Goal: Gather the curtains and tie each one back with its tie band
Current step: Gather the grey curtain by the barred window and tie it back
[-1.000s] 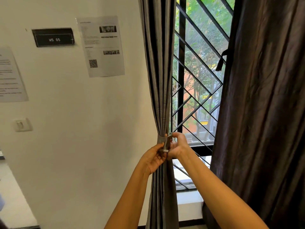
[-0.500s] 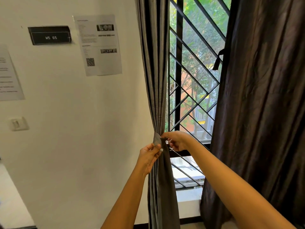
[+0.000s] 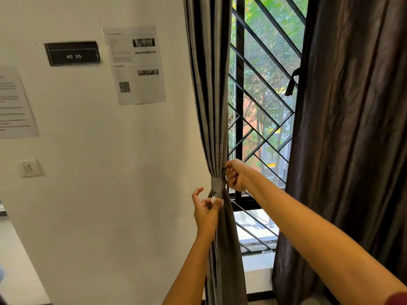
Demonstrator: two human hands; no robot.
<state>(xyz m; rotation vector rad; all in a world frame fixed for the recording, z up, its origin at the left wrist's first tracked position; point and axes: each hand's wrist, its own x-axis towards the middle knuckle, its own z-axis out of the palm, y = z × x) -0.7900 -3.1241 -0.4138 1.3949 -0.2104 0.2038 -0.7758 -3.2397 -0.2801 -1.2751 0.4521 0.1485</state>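
The left curtain (image 3: 209,89) is grey and hangs gathered into a narrow bundle by the wall. A grey tie band (image 3: 217,186) wraps around the bundle at waist height. My left hand (image 3: 206,213) pinches the white-tipped end of the band just below the wrap. My right hand (image 3: 235,176) grips the other end of the band at the curtain's right edge. The right curtain (image 3: 352,150) is dark brown and hangs loose over the window's right side. Its dark tie band (image 3: 291,81) dangles at its left edge, high up.
A black diagonal window grille (image 3: 262,133) fills the gap between the curtains. The white wall on the left carries a "WS 05" sign (image 3: 72,53), printed sheets (image 3: 134,64) and a light switch (image 3: 29,168). A white sill (image 3: 257,269) runs below the window.
The band ends were held together in front of the bundle; now my left hand has dropped below the wrap with one end while my right hand holds the other end at the right.
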